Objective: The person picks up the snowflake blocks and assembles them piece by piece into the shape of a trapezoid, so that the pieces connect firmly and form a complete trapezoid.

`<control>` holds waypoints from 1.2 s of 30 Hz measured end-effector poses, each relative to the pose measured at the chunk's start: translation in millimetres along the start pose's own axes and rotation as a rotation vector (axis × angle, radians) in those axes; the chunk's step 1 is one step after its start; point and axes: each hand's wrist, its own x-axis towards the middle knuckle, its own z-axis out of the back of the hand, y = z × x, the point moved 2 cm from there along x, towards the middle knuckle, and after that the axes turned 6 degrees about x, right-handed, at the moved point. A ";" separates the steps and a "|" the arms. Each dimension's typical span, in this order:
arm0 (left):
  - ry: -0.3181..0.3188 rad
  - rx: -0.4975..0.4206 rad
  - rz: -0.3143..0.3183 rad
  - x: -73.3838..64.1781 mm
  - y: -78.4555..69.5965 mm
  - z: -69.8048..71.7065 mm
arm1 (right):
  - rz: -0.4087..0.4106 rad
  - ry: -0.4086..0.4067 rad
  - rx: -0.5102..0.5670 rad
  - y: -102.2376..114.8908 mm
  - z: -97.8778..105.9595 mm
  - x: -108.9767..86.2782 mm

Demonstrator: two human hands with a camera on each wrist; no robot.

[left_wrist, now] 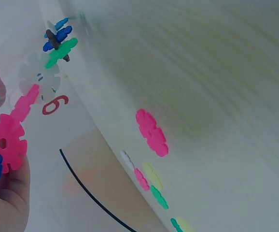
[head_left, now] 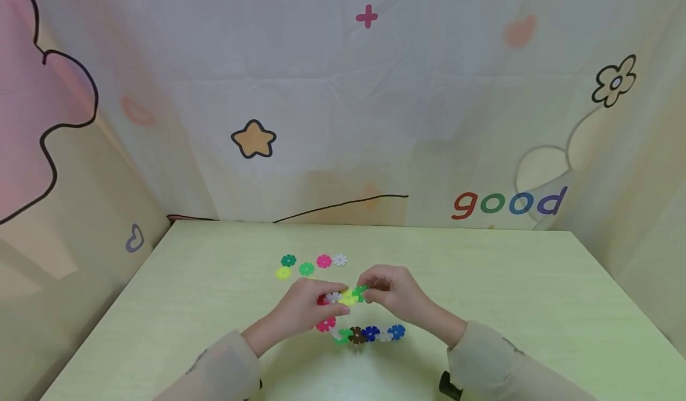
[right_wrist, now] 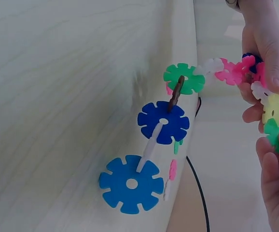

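A chain of notched, flower-shaped plastic discs curves between my hands. My left hand (head_left: 302,305) grips it near a white disc (head_left: 333,297) and a yellow disc (head_left: 348,297). At the chain's upper end, thumb and fingers of my right hand (head_left: 399,294) pinch a green disc (head_left: 358,294), which joins the yellow one. From the left hand the chain bends down through a pink disc (head_left: 326,324), then runs right past a brown disc (head_left: 357,335) and a dark blue disc (right_wrist: 163,122) to a lighter blue disc (right_wrist: 131,183). The left fingers hide part of it.
Loose discs lie on the pale wooden table (head_left: 214,276) beyond my hands: dark green (head_left: 288,260), yellow (head_left: 283,273), light green (head_left: 306,269), pink (head_left: 324,261) and white (head_left: 340,260). Another pink disc (left_wrist: 151,133) lies nearer in the left wrist view. A printed curtain (head_left: 321,121) rises behind the table.
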 end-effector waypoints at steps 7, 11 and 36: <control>-0.066 0.019 0.020 6.1 6.2 6.4 | -0.047 -0.018 0.029 -8.5 0.0 11.7; -0.086 0.013 0.075 11.5 12.4 13.0 | -0.089 -0.066 0.033 -10.6 1.4 15.7; -0.171 -0.006 0.290 30.8 62.9 33.5 | -0.042 0.613 -0.498 -23.1 -82.5 10.7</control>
